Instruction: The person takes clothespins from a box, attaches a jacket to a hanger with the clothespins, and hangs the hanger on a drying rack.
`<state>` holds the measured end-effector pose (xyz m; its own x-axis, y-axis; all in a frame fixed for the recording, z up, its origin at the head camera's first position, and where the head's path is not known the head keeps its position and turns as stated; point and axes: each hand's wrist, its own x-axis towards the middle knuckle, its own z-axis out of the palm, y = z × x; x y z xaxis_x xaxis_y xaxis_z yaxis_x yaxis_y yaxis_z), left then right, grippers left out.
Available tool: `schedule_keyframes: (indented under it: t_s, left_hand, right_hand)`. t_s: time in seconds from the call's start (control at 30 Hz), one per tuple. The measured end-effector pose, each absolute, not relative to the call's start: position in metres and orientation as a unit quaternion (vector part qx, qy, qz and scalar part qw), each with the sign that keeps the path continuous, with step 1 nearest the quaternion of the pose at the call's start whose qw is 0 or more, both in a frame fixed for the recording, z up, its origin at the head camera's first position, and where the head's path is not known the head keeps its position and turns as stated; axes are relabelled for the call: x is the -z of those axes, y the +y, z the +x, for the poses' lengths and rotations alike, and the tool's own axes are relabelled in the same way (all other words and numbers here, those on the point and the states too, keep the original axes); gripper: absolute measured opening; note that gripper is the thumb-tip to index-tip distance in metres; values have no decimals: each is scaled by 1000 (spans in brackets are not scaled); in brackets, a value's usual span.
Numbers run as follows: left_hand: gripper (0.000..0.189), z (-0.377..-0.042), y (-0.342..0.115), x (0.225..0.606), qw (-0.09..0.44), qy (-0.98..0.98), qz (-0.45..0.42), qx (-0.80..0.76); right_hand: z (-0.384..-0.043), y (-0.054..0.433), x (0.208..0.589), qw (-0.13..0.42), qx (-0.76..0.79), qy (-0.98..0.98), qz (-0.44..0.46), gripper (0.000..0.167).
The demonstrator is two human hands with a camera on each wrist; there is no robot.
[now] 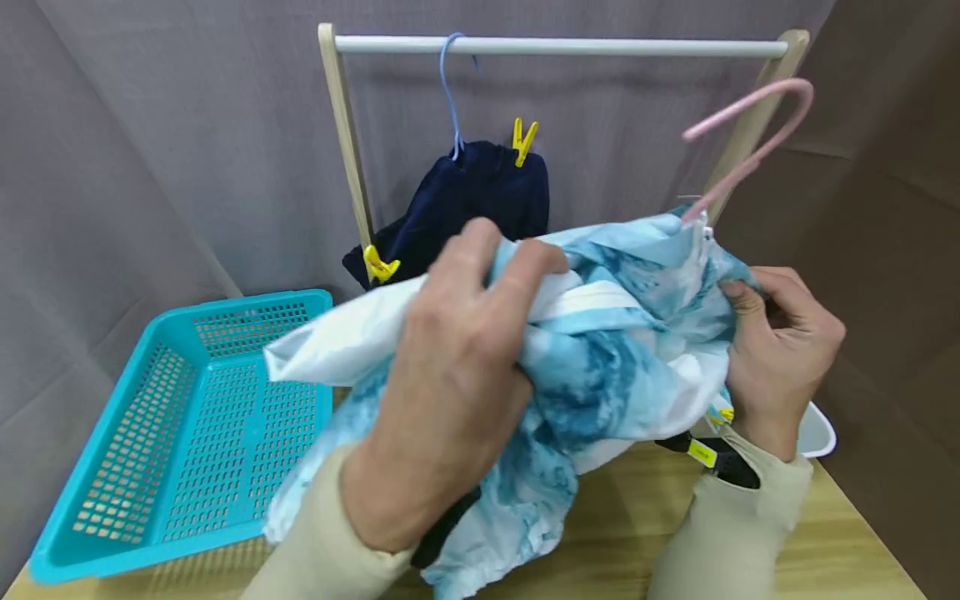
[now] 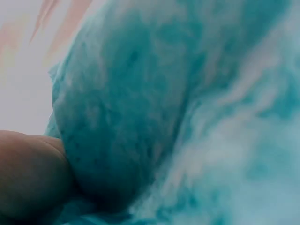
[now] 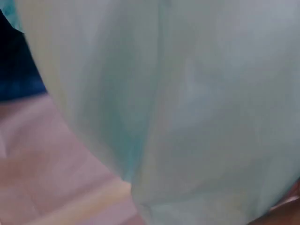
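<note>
A blue and white tie-dye garment (image 1: 607, 375) is bunched up between both hands above the table. My left hand (image 1: 457, 367) grips its left part from above, fingers curled over the cloth. At the garment's right edge my right hand (image 1: 780, 350) pinches the fabric between thumb and fingers. A pink hanger (image 1: 787, 137) pokes out of the cloth at the upper right, its hook pointing up; the rest of it is hidden inside. Patterned cloth (image 2: 126, 93) fills most of the left wrist view, and the pale side of the garment (image 3: 211, 103) fills the right wrist view.
Behind stands a rack with a white rail (image 1: 562, 47). A dark navy garment (image 1: 480, 192) hangs there on a blue hanger (image 1: 450, 92), with yellow clips (image 1: 523, 142) on it. A turquoise basket (image 1: 168, 546) sits at the left, a white container (image 1: 816, 431) behind the right wrist.
</note>
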<state>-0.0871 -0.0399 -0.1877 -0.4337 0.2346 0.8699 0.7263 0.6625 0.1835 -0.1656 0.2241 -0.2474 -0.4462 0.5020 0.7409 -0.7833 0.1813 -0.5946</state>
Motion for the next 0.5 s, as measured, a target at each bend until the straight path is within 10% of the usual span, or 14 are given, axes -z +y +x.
schedule_keyframes:
  t_s: [0.5]
  left_hand:
    - [49, -158, 30, 295, 306, -846, -327, 290]
  right_hand:
    - [-212, 307, 318, 422, -410, -805, -72, 19]
